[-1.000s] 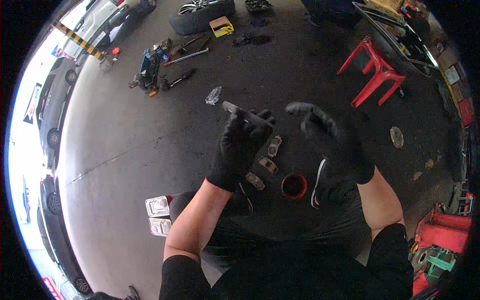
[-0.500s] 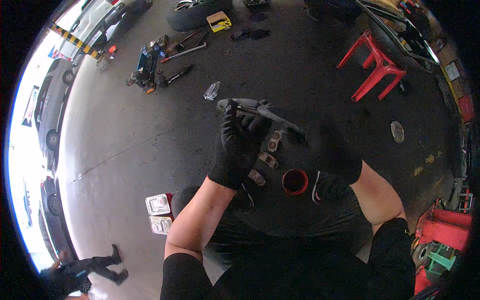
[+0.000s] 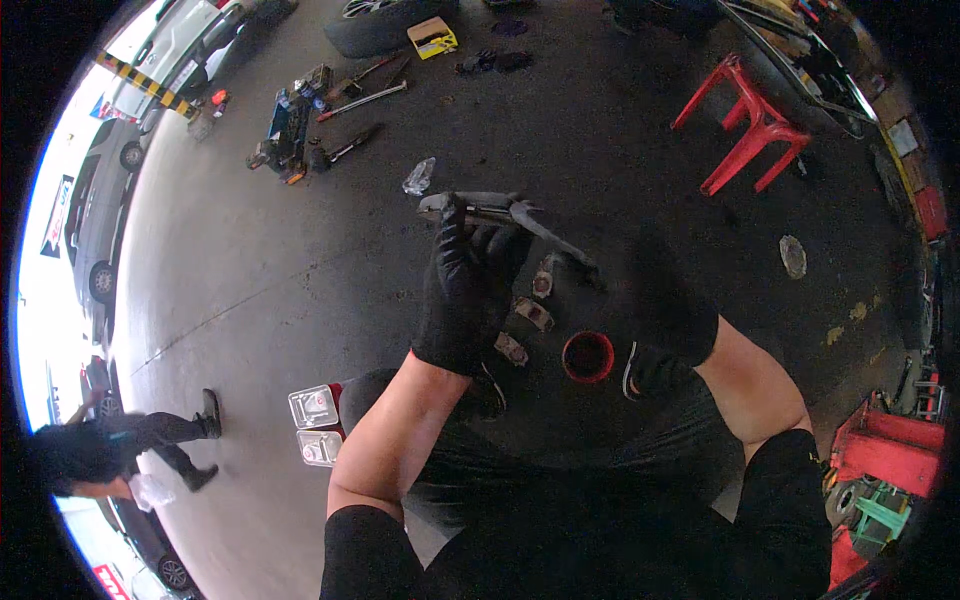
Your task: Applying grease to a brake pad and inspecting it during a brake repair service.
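My left hand (image 3: 468,290), in a black glove, is closed on a grey, curved flat piece that looks like a brake pad (image 3: 470,207), held up with its edge toward me. From its right end a dark slim strip (image 3: 560,240) slants down toward my right hand (image 3: 675,305). That gloved hand blends into the dark floor, so its fingers do not show. On the floor below lie several worn metal pieces (image 3: 535,313) like brake pads. Near my feet stands a round red-rimmed container (image 3: 588,357) with dark contents.
Two clear-topped boxes (image 3: 315,407) lie by my left knee. A red stool (image 3: 745,125) stands at far right, and a blue tool tray (image 3: 288,130) with loose tools at far left. Crumpled plastic (image 3: 419,176) lies ahead. At left a person (image 3: 120,445) walks with a translucent bag.
The person at left has moved farther up in view, and the bag shows more clearly. My hands and the held piece have shifted slightly left; the grip looks the same.
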Available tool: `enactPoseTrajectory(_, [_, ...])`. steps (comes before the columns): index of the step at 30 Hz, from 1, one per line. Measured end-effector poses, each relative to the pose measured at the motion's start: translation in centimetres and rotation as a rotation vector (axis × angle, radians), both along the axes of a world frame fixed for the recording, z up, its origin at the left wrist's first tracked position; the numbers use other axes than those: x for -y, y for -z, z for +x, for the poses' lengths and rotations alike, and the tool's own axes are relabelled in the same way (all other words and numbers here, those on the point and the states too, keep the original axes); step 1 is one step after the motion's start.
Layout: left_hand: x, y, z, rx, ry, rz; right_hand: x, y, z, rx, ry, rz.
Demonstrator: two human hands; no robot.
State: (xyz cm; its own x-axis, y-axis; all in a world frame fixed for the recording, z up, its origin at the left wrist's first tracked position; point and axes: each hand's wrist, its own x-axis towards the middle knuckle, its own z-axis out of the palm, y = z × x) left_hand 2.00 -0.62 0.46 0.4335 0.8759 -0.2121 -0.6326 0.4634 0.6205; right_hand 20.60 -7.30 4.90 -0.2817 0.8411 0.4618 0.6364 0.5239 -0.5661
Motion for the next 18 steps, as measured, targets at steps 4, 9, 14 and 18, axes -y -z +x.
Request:
enactPoseTrajectory(4, [0.0, 0.1, -0.1, 0.075, 0.004, -0.095, -0.3, 0.6, 0.0, -0.028, -0.012, 0.006])
enactPoseTrajectory(9, [0.1, -0.7, 0.2, 0.056, -0.034, -0.118, -0.3, 1.9, 0.7, -0.177, -0.056, 0.032])
enactPoseTrajectory(14, [0.0, 0.1, -0.2, 0.044, -0.033, -0.098, 0.2, -0.1, 0.0, 0.031, 0.007, -0.013])
enactPoseTrajectory(18, [0.6, -0.9, 0.4, 0.05, -0.09, -0.185, -0.2, 0.7, -0.1, 0.082, 0.034, 0.052])
